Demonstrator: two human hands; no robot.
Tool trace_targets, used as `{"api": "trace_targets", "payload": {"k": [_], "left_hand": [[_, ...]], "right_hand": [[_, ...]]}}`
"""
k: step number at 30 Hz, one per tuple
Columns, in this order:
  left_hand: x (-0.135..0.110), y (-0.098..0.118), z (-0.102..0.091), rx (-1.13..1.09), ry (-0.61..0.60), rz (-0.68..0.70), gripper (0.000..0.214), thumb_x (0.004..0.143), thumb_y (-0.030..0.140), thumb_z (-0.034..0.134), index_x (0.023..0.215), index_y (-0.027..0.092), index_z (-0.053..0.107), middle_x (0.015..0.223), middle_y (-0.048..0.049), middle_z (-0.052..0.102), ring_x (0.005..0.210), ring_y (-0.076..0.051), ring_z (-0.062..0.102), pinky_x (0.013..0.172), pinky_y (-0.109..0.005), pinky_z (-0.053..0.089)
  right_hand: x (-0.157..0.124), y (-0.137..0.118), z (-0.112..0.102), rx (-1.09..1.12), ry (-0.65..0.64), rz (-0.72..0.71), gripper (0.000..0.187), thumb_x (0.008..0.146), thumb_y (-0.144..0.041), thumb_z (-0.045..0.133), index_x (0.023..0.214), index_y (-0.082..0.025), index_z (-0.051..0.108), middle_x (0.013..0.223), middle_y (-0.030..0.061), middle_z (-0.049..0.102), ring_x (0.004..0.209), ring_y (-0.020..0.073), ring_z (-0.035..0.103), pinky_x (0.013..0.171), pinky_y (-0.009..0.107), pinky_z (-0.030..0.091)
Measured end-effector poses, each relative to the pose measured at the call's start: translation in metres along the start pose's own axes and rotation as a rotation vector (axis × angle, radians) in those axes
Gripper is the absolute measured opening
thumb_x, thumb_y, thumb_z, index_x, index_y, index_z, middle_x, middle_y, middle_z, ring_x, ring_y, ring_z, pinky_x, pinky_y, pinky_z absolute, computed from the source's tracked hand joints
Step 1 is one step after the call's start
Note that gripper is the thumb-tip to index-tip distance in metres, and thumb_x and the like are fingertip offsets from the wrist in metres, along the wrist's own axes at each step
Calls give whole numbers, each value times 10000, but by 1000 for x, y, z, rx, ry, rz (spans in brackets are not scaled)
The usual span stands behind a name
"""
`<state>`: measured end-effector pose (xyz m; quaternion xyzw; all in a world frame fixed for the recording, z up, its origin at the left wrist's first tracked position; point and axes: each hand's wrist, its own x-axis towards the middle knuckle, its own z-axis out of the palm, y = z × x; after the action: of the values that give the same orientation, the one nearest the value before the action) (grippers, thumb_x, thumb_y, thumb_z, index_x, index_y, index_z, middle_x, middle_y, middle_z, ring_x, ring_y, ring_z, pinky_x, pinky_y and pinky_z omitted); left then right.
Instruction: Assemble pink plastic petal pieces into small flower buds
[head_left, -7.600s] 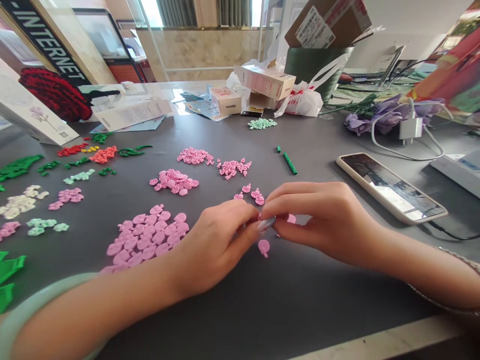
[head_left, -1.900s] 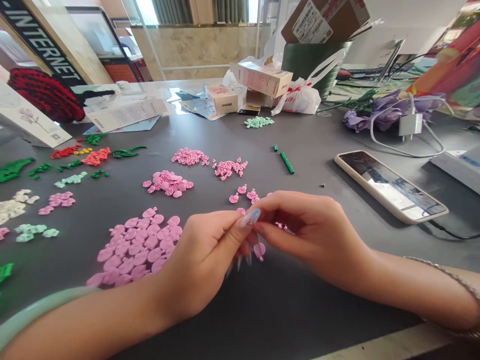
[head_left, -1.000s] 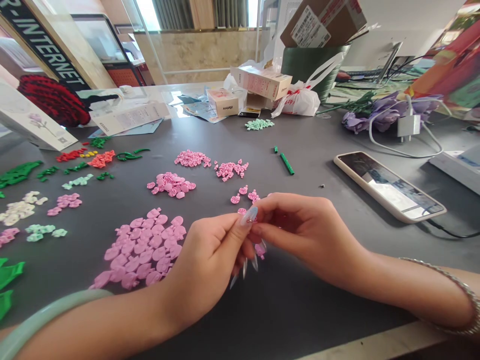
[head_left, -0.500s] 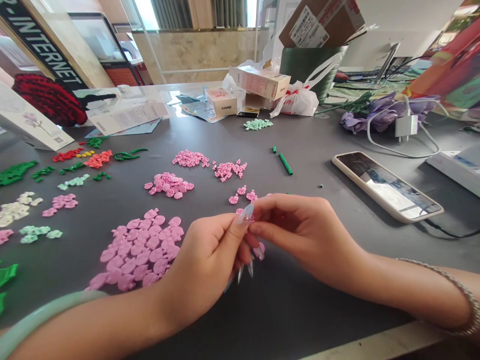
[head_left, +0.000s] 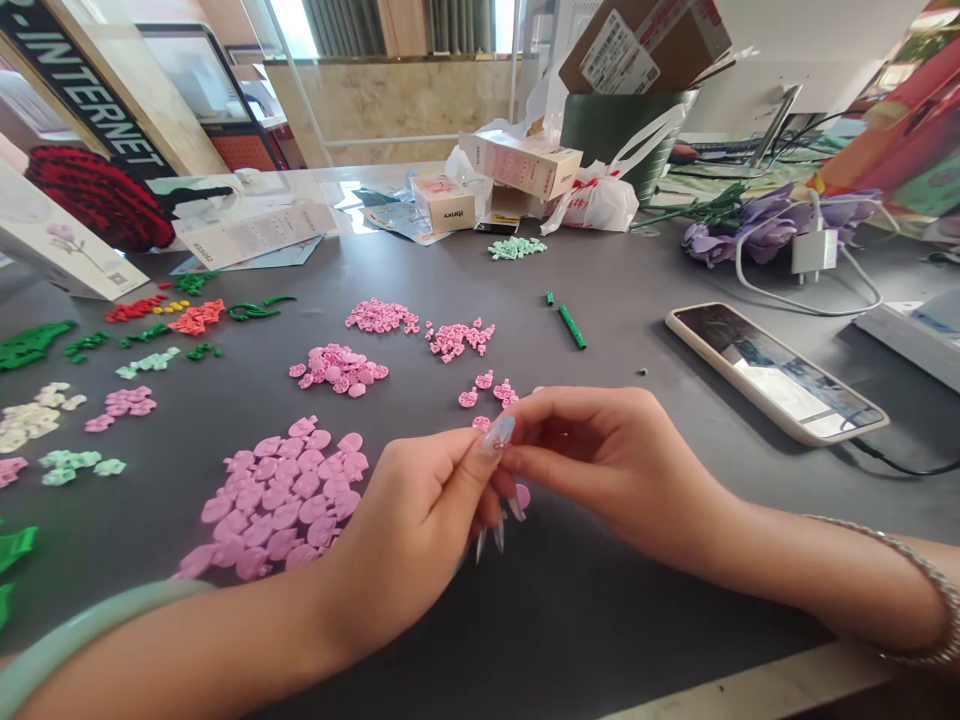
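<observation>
My left hand (head_left: 416,530) and my right hand (head_left: 607,470) meet above the dark grey table (head_left: 570,620), their fingertips pinched together around a small pinkish piece that is mostly hidden. A pale blue long nail (head_left: 499,436) shows on the left thumb. Just beyond the fingertips lie a few small pink brick pieces (head_left: 484,385). Another pink piece (head_left: 522,497) sits under the fingers. Left of my left hand spreads a large pile of pink petal pieces (head_left: 281,500).
Smaller pink heaps (head_left: 337,368) and sorted green, red, cream and mint pieces (head_left: 150,340) cover the table's left and middle. A smartphone (head_left: 776,372) lies to the right. Boxes (head_left: 519,162), a white plastic bag (head_left: 592,205) and purple artificial flowers (head_left: 772,228) stand at the back.
Both hands stay pinched together in almost the same place, with only slight finger shifts. The view has moved a little, and the pieces on the table have not visibly moved.
</observation>
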<state>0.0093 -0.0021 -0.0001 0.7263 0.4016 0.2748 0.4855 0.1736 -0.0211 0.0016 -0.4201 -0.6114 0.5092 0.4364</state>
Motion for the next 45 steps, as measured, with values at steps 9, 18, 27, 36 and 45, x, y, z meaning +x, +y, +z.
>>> {"api": "trace_targets", "payload": {"k": [9, 18, 27, 36, 45], "left_hand": [[-1, -1, 0, 51, -6, 53, 392, 939, 334, 374, 625, 161, 531, 481, 45, 498, 393, -56, 434, 404, -148, 339], [2, 1, 0, 46, 22, 32, 387, 924, 328, 386, 609, 161, 535, 474, 37, 494, 406, -72, 444, 403, -161, 340], [1, 1, -1, 23, 2, 0, 392, 919, 329, 384, 596, 162, 531, 473, 39, 485, 407, -70, 433, 405, -158, 337], [1, 1, -2, 23, 22, 14, 396, 920, 319, 391, 584, 165, 535, 466, 40, 476, 411, -72, 434, 411, -161, 340], [2, 0, -2, 60, 20, 47, 396, 927, 304, 390, 587, 168, 539, 475, 54, 481, 412, -54, 433, 432, -150, 345]], "right_hand": [[1, -2, -3, -63, -28, -26, 55, 813, -159, 595, 772, -142, 627, 684, 19, 638, 656, 131, 616, 632, 249, 519], [2, -2, -5, 4, -57, 16, 56, 812, -168, 600, 764, -143, 616, 687, 17, 634, 651, 128, 607, 630, 256, 521], [2, -2, -4, 14, -59, 18, 54, 801, -142, 595, 753, -142, 621, 681, 21, 648, 656, 138, 622, 634, 260, 527], [3, -3, -6, 20, -45, 55, 50, 768, -184, 646, 756, -137, 633, 700, 20, 647, 649, 131, 615, 626, 255, 530], [4, -3, -7, 4, -68, 71, 72, 776, -197, 644, 755, -128, 641, 688, 24, 646, 633, 131, 618, 622, 255, 536]]}}
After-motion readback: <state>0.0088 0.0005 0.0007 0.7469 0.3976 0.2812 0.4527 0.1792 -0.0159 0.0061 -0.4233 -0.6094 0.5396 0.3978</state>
